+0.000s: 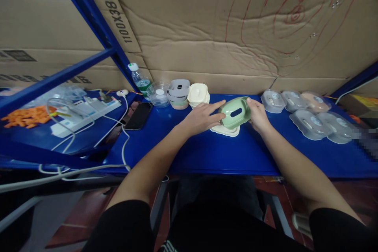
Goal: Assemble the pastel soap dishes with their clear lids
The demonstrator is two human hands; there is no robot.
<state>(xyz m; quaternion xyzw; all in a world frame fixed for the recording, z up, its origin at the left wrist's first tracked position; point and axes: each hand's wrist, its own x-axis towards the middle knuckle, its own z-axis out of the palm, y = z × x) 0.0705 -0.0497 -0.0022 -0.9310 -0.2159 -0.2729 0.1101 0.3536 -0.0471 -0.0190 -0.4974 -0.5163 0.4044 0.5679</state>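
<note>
A shiny green plastic dish with a dark oval slot is held tilted above the blue table. My right hand is closed on its right end, thumb along the rim. My left hand has its fingers stretched out and apart, the tips at the dish's left side; whether they press on it is hard to tell. Below the dish lies a cream plastic tray, partly covered by it. Just beyond my left hand stands a stack of cream dishes, beside a stack of grey dishes.
Several lidded clear boxes with round labels sit at the right. To the left are clear round bowls, a water bottle, a phone, a power strip with cables, and orange pieces. Cardboard backs the table.
</note>
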